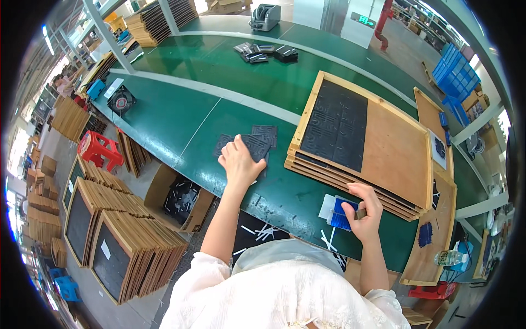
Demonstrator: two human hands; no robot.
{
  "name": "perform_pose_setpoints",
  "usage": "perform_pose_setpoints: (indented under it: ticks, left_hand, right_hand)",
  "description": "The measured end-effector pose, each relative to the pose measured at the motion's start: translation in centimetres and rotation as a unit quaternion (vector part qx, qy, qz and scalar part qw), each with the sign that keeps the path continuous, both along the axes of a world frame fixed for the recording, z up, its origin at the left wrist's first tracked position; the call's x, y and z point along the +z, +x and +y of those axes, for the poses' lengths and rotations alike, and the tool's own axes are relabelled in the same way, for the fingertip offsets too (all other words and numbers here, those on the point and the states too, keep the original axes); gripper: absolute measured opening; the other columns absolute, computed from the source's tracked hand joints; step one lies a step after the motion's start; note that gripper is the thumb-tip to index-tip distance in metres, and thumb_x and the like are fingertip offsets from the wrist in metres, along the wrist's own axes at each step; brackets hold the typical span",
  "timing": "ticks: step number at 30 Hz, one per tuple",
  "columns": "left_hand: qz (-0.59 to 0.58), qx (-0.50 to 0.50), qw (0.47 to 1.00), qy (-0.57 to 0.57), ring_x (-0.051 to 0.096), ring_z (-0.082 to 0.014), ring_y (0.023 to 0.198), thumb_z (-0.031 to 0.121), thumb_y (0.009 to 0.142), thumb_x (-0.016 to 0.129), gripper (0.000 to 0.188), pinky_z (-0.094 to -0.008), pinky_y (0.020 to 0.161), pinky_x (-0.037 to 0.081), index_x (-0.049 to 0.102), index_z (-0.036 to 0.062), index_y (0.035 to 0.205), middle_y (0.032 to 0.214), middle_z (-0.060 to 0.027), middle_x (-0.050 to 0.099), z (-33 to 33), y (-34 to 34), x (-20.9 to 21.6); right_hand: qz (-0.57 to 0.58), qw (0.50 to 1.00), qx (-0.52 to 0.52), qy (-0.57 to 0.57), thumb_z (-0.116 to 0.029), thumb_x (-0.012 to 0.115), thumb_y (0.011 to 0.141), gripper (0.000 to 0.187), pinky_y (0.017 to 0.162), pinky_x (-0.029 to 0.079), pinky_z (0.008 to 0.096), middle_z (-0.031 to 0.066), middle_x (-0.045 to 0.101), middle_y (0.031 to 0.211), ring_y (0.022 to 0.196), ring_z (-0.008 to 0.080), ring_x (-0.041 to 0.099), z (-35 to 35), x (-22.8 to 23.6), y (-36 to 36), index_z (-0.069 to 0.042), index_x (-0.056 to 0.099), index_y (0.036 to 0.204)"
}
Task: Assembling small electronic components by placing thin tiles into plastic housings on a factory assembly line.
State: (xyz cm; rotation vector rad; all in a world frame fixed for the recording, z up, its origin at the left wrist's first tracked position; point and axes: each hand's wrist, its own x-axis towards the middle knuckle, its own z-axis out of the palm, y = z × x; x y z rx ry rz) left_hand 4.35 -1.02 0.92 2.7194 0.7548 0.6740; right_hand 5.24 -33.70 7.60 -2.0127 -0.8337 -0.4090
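My left hand (pixel 239 162) is closed on a dark square plate (pixel 259 146) with a moulded pattern, its thumb on the near side. Other dark plates (pixel 265 131) lie on the bench around and under it, partly covered. My right hand (pixel 368 215) is bent into a C over a small blue panel (pixel 340 217) with thin pale lines. Its thumb touches the panel or sits just above it, and the index finger is held apart. A little olive patch shows in the crook of that hand, too small to name. White sheets (pixel 327 206) stick out beside the panel.
Stacked wooden trays (pixel 402 159) stand at the right, the top one partly filled with black plates (pixel 335 127). Black pieces (pixel 266 53) and a grey dispenser (pixel 265 17) are farther back. A fan (pixel 121 101) sits left. Below stand a carton (pixel 164 189) and stacked frames (pixel 137 257).
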Motion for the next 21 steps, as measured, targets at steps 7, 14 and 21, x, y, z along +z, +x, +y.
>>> perform_pose_setpoints:
  ticks: [7,14,21]
  left_hand:
    - [-0.014,-0.372,0.833,-0.409,0.054,-0.0251,0.125,0.008,0.068,0.085,0.096,-0.0387,0.112,0.040,0.033,0.0011,0.148,0.131,-0.0167,0.051,-5.8,-8.0,7.8]
    - [0.117,-0.491,0.672,-0.543,0.053,-0.0240,0.127,0.015,0.084,0.078,0.083,-0.0392,0.111,0.040,0.032,0.0000,0.151,0.141,-0.0133,0.048,-7.8,-8.4,7.7]
    - [0.061,-0.413,0.510,-0.752,0.057,-0.0267,0.126,0.018,0.105,0.049,0.055,-0.0451,0.097,0.057,0.032,0.0015,0.155,0.148,-0.0168,0.047,-13.5,-7.2,5.3]
  right_hand:
    - [-0.078,0.988,0.110,-0.074,-0.019,0.088,0.067,0.049,0.063,0.056,0.0329,0.0082,0.069,0.117,0.089,0.0239,0.069,1.1,3.1,-1.7,-0.013,0.068,0.112]
    - [-0.032,0.985,0.162,-0.043,-0.014,0.082,0.077,0.025,0.057,0.051,0.0299,0.0034,0.071,0.085,0.068,0.0194,0.062,0.3,1.6,-1.6,-0.011,0.074,0.100]
    - [0.101,0.992,0.017,-0.077,-0.022,0.087,0.077,0.048,0.062,0.053,0.0301,0.0082,0.071,0.087,0.070,0.0199,0.068,-0.8,0.1,-2.3,-0.009,0.063,0.117]
